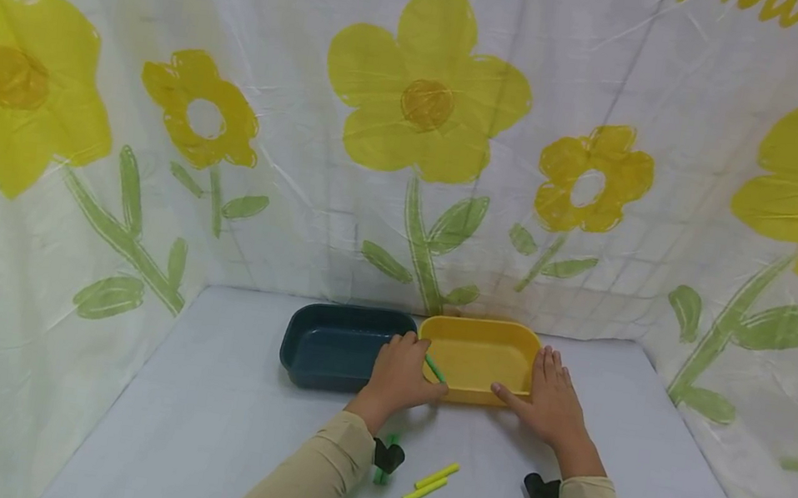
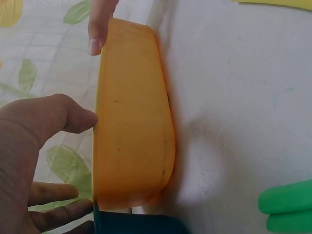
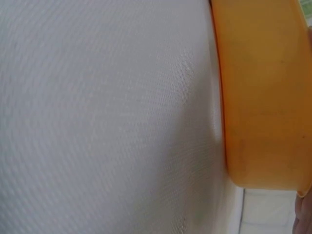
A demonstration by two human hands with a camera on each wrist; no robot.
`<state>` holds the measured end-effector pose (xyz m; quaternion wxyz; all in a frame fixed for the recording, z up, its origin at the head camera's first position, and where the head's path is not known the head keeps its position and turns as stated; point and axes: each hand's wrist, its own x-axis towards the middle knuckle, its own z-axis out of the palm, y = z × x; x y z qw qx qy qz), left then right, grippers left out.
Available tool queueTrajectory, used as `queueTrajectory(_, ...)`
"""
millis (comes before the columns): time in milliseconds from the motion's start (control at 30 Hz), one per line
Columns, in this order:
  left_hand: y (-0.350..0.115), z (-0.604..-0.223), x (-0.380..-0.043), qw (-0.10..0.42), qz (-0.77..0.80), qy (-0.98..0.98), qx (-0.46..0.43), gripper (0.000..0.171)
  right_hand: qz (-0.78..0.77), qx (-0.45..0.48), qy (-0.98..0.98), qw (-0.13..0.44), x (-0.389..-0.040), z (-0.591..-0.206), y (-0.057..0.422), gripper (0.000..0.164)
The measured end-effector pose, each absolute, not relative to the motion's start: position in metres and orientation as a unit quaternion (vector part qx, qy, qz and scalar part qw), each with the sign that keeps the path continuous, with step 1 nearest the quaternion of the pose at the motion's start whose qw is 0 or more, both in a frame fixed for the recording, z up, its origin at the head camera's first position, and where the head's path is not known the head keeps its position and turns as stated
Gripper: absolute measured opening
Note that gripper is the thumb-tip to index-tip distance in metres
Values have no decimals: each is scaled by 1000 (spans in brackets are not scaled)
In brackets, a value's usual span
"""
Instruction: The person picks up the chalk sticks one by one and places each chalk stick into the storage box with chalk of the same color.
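Note:
A yellow tray (image 1: 474,397) stands against the right end of a dark blue tray (image 1: 332,381). Where the two meet, my left hand (image 1: 399,374) rests on the yellow tray's corner, thumb on the front rim and fingers at the side. At the opposite end, my right hand (image 1: 554,404) lies along the yellow tray's side with straight fingers, its thumb at the front rim. A green stick (image 1: 434,368) slants inside the yellow tray beside the left hand. The left wrist view shows the left thumb (image 2: 80,114) touching the rim.
Two yellow sticks (image 1: 430,484) lie on the white table (image 1: 212,401) between the forearms. Green sticks (image 2: 287,207) lie near the left wrist, partly covered by the black wrist camera (image 1: 387,455) in the head view. Behind the trays hangs a flower-printed cloth (image 1: 286,184).

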<state>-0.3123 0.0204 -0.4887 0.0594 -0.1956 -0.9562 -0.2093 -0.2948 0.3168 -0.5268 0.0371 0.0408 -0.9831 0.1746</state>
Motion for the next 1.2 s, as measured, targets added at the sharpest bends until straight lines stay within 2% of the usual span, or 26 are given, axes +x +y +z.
queueTrajectory(600, 9, -486, -298, 71, -263, -936, -221, 68, 173, 45, -983, 45, -294, -528, 317, 128)
queueTrajectory(1200, -21, -482, -270, 48, -321, -905, -276, 56, 171, 50, -983, 43, -294, -528, 317, 127)
